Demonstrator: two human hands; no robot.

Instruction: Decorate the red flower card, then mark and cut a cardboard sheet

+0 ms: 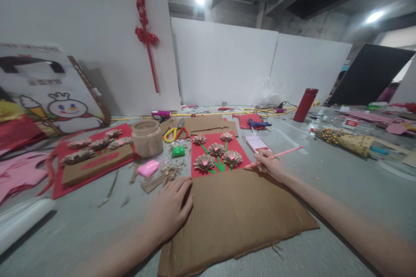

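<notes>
The work centres on a brown cardboard sheet (240, 212) lying on the table (312, 199), its far edge meeting a red panel (215, 137). The right hand (269, 165) grips a pink pencil (287, 152) at the sheet's far edge, toward its far right corner. The left hand (173, 201) lies flat across the sheet's far left corner, fingers loosely together and pinching nothing. Done, so far as shows: five paper flowers (216, 149) with green stems stand on the red panel; at the table's left side, a second red panel (125, 129) bears similar flowers and a cardboard piece (76, 175) across its front. Left, in this judgement: the sheet shows no discernible pencil line, its near edge is ragged, and the nearer panel has no comparable front piece visibly attached. Scissors (175, 134) lie beyond the left hand. Whether the sheet overlaps the panel or merely abuts it cannot be determined, nor can the pencil tip's exact contact. The right fingertips are partly hidden; the sheet's near left corner and both forearms are cut off by the frame.
</notes>
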